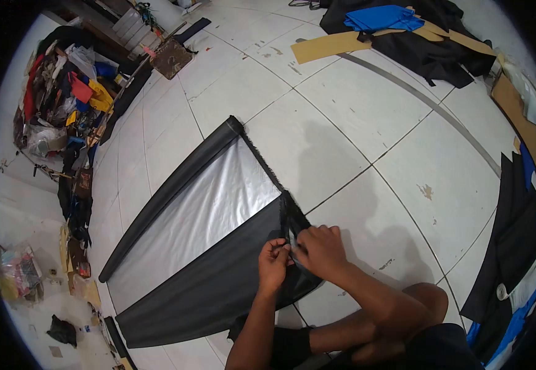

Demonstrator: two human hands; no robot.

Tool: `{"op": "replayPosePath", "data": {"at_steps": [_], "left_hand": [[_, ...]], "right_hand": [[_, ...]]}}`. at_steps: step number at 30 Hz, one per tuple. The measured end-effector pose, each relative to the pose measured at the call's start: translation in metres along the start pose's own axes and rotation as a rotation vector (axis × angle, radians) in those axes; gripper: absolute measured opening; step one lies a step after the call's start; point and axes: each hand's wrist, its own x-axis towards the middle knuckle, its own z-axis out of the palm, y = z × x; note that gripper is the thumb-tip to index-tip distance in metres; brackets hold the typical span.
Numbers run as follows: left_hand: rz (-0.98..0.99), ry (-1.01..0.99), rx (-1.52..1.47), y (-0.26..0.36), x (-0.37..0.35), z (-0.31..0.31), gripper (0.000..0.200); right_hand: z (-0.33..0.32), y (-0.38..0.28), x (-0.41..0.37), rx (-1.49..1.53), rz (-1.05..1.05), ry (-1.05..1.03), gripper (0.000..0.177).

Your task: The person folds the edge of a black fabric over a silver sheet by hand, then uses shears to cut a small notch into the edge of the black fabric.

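Note:
A large piece of black fabric (218,271) with a silver underside (200,209) lies on the tiled floor, its far left edge rolled or folded over. At its right end, the frayed dark edge is gathered between my hands. My left hand (273,262) is closed on the fabric edge, thumb and fingers pinched together. Close beside it on the right, my right hand (322,246) has its fingers curled over the same edge. A narrow lighter strip shows between the hands, but its details are too small to tell.
A heap of mixed scraps and bags (64,98) lies at the upper left. Black and blue cloth with tan strips (329,46) lies at the top right. A long grey strip (416,92) curves across the floor. More black fabric (508,228) and a small roll (502,291) are at right.

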Motion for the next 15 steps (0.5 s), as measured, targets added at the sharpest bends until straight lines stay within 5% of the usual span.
{"op": "replayPosePath", "data": {"at_steps": [5, 11, 15], "left_hand": [[0.008, -0.004, -0.034, -0.001, 0.0, 0.001, 0.018], [0.042, -0.001, 0.008, -0.009, 0.004, 0.0, 0.019], [0.009, 0.015, -0.096, -0.005, 0.002, 0.004, 0.018]], "right_hand": [[0.019, 0.0, -0.017, -0.033, -0.006, -0.286, 0.02], [0.012, 0.009, -0.009, 0.179, 0.324, -0.387, 0.027], [0.008, 0.01, -0.003, 0.165, 0.365, -0.417, 0.037]]}}
